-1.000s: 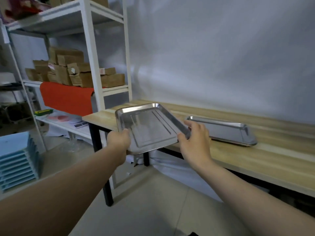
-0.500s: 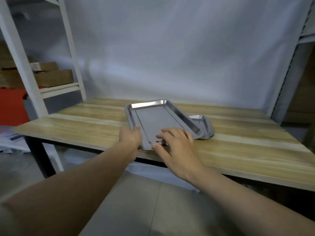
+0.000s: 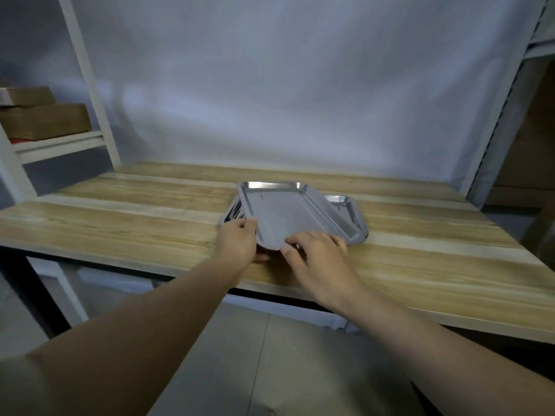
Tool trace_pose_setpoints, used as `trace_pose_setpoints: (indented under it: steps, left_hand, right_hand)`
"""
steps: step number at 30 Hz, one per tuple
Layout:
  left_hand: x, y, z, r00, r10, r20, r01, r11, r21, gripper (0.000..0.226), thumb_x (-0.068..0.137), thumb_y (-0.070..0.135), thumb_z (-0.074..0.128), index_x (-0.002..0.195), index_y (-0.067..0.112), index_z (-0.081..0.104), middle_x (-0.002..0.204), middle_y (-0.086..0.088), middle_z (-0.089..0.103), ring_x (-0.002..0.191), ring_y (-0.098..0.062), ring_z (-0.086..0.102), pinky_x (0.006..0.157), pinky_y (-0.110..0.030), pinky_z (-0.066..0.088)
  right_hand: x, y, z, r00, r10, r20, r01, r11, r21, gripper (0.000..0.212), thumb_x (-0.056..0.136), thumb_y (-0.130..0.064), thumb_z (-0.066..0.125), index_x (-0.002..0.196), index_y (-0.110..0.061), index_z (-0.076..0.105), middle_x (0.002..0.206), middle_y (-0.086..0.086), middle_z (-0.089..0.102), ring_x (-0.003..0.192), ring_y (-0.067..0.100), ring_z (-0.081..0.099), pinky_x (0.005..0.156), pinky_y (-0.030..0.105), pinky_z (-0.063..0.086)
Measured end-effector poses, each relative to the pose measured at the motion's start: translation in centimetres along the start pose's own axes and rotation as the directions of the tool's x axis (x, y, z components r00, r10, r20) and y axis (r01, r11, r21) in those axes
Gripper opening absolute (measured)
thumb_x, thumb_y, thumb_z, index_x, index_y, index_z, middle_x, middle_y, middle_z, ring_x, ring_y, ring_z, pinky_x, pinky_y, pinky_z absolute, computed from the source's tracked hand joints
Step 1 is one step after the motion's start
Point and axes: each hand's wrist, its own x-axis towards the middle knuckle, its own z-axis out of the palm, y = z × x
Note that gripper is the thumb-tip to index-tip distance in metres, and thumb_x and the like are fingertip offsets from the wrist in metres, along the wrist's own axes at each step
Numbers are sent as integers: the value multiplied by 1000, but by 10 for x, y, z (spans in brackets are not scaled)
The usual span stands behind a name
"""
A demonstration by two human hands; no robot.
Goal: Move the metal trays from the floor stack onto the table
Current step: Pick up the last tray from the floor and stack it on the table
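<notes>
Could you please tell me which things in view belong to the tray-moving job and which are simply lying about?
Part of the job:
- upper metal tray, gripped by the left hand and the right hand
- lower metal tray beneath it
- wooden table

Just lying about:
- cardboard boxes on the white shelf rack
- grey backdrop

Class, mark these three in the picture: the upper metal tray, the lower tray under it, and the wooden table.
upper tray [image 3: 285, 214], head view, on its flat inner floor.
lower tray [image 3: 350, 213], head view, on the right part showing past the upper tray.
wooden table [image 3: 135, 217], head view, on bare top left of the trays.
</notes>
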Motion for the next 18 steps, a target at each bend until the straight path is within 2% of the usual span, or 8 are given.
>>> trace_pose_setpoints:
  steps: [1,3,5,6,9,12,14,18]
  left_hand:
    - [2,-3,-3,998,53,-30,-50,993,109,30,100,28,43,84,12,63,83,-9,65,71,-20,62,55,-31,52]
    - [7,-10,-9,976,185,-113,-136,929,343,33,100,28,39,85,12,65,84,-9,61,68,-21,57,55,-29,44]
    - [13,-19,-16,947,274,-169,-147,836,529,31,100,28,40,114,15,64,114,-10,56,96,-24,57,80,-33,48]
    - [16,-24,-18,939,297,-172,-143,794,591,34,99,29,41,125,16,59,124,-9,50,111,-25,50,95,-37,43]
    - [25,-35,-20,944,307,-123,-158,744,649,41,99,27,41,137,13,47,140,-11,41,130,-27,36,112,-41,31]
    - [26,-44,-18,949,314,-18,-206,664,719,49,95,15,47,142,10,37,145,-14,39,134,-29,36,113,-42,32]
    - [27,-47,-17,948,319,-17,-197,625,755,61,87,6,55,144,9,33,146,-14,39,135,-28,36,114,-41,32]
    - [30,-47,-16,942,329,-60,-180,650,738,68,82,-1,58,143,8,31,144,-12,42,134,-26,38,113,-39,34]
  right_hand:
    - [3,0,1,1000,16,-1,-16,1000,0,39,98,-44,35,117,-27,63,115,-9,65,111,12,55,103,36,31]
    - [10,0,1,998,57,1,-57,998,-8,42,99,-45,33,120,-25,63,118,-6,66,111,14,55,103,38,33]
    - [17,-2,2,996,89,5,-89,996,-24,45,99,-47,33,127,-23,59,126,-3,63,118,17,53,105,40,33]
    - [21,-4,1,995,99,7,-99,995,-34,46,98,-48,34,130,-23,57,129,-2,61,121,18,52,107,40,32]
    - [37,-16,5,993,118,15,-116,991,-63,51,97,-51,38,136,-21,50,137,0,54,128,20,46,108,41,29]
    - [56,-29,14,993,109,36,-104,988,-111,59,93,-57,42,135,-17,49,137,4,52,128,23,43,106,41,30]
    - [69,-37,23,990,111,90,-97,984,-147,64,89,-61,44,133,-15,51,135,5,52,127,25,42,104,41,29]
    - [88,-43,38,972,151,178,-112,971,-211,46,90,-55,48,110,-15,61,119,7,54,118,28,45,99,43,30]
